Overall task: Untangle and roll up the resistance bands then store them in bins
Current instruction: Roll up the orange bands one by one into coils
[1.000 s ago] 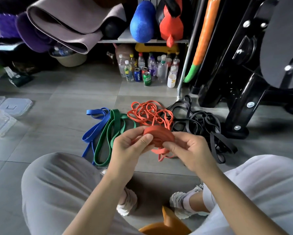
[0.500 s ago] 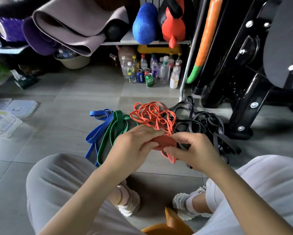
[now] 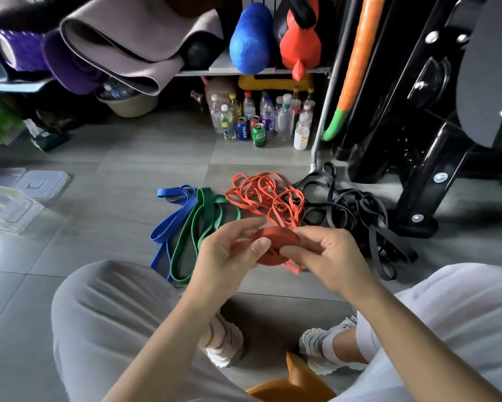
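My left hand [image 3: 229, 250] and my right hand [image 3: 328, 256] both held the red roll [image 3: 275, 239]. My left thumb [image 3: 261, 245] pressed on its near side, and my other left fingers curled round its far side. My right fingers [image 3: 310, 236] pinched its right edge. The roll was up in the air, right between my two hands.

I thought the roll could pop open. The band looked stretchy and was wound tight. If my thumb slipped, the turns could spring loose and I would have to wind it all again.

The loose tail [image 3: 291, 266] hung down under the roll, just beside my right thumb. If I let it twist, the roll could come out lumpy.

Thin red strands went up from the roll to the red tangle [image 3: 261, 195] on the floor [image 3: 113, 213], just past my fingers. I could not tell if they were part of the same band. If they were and I pulled hard, the loops could snag and make a knot.

Left of the tangle lay the green band [image 3: 197, 227], and then the blue band [image 3: 171, 221]. The black bands [image 3: 354, 210] were heaped on the right. They all lay close together, so a tug might have dragged one along.

The clear bins [image 3: 8, 210] sat far off to the left. That was a long reach, and the roll might have come undone on the way.
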